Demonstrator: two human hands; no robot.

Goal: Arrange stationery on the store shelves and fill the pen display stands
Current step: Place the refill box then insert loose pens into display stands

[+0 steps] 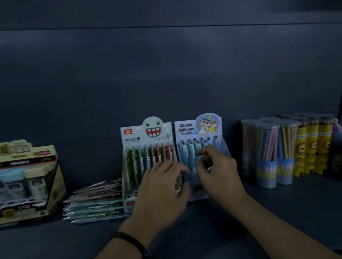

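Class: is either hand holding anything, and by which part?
Cannot be told. The left hand and right hand meet low on the blue pen stand, but blur hides any grip.

shelf [293, 211]: dark | left: beige display box [22, 184] | loose pens [94, 199] | monster pen stand [147, 149] | cartoon pen stand [186, 132] | pencil tubs [268, 150]

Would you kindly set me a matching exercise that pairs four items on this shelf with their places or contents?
Things:
1. monster-face pen stand
2. loose pens
3. clear pencil tubs
4. cream display box

Descriptions:
A. at the far left of the shelf
B. lying flat in a pile
C. holds green and brown pens
D. upright, beside the yellow lion tubes

Pairs: 1-C, 2-B, 3-D, 4-A
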